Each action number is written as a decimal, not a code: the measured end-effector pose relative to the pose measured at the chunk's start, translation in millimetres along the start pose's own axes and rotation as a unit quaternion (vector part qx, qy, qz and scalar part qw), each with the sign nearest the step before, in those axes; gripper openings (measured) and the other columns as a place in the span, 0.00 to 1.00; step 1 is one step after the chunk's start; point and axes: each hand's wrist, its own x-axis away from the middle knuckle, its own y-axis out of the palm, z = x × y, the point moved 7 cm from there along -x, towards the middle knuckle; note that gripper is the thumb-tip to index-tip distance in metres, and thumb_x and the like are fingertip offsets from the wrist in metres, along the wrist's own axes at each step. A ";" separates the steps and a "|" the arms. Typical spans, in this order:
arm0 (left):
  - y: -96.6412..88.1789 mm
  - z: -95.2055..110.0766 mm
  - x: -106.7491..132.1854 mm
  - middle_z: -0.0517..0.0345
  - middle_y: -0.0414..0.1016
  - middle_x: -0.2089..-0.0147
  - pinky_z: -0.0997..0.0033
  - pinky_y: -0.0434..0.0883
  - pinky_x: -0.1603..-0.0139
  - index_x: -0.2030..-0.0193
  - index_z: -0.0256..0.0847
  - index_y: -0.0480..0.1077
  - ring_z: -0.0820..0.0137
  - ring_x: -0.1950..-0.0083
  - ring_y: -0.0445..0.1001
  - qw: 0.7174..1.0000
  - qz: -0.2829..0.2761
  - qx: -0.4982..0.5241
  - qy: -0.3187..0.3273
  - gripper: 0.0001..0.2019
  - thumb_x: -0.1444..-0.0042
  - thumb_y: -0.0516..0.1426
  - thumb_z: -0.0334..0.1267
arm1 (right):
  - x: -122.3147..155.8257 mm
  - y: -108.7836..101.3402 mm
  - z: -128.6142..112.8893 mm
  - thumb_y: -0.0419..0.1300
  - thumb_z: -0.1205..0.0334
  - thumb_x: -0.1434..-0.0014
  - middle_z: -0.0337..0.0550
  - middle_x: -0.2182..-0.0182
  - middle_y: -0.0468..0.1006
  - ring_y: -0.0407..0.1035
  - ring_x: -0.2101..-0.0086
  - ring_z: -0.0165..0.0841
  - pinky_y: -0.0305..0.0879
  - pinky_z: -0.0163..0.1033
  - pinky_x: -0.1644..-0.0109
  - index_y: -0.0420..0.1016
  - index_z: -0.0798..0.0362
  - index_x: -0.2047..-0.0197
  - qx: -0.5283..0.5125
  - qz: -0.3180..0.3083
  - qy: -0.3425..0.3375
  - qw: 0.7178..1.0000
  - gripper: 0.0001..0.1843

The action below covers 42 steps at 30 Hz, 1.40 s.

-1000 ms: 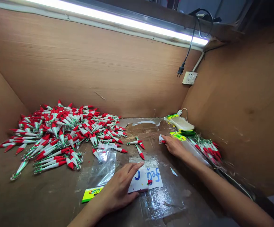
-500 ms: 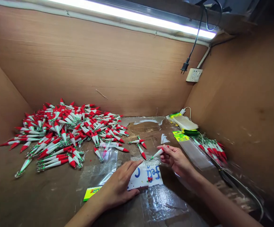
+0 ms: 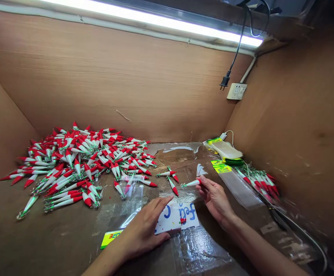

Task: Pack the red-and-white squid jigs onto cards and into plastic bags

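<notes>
My right hand (image 3: pixel 214 197) pinches a red-and-white squid jig (image 3: pixel 192 184) by its red end. The jig lies nearly level, its green hook crown pointing left. My left hand (image 3: pixel 145 222) is closed over the left end of a white block (image 3: pixel 171 219) with blue handwriting, thumb along the near side and fingers over the far side. Just beyond the block, a few loose squid jigs (image 3: pixel 172 186) lie on the table. Left of my left hand lies a clear plastic bag (image 3: pixel 129 201); a yellow-green header card (image 3: pixel 109 238) shows beside my left wrist.
A large heap of squid jigs (image 3: pixel 77 161) covers the left of the table. At the right are clear bags with yellow-green headers (image 3: pixel 237 188), a stack of more bags (image 3: pixel 224 147), bagged jigs (image 3: pixel 260 182) and a cable (image 3: pixel 302 226). A plug (image 3: pixel 225 81) hangs above.
The squid jig in my right hand has turned from a slant to nearly level. My right hand has shifted slightly to the right. My left hand stays on the block.
</notes>
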 end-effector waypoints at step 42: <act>7.0 -10.5 -4.2 0.45 0.81 0.52 0.70 0.72 0.55 0.41 0.38 0.74 0.65 0.58 0.78 0.739 0.147 0.640 -0.148 0.19 0.39 0.62 0.39 | 65.8 99.0 89.1 0.71 0.65 0.44 0.40 0.65 0.79 0.72 0.69 0.22 0.72 0.26 0.61 0.78 0.57 0.57 -0.075 -0.133 0.149 0.977 0.12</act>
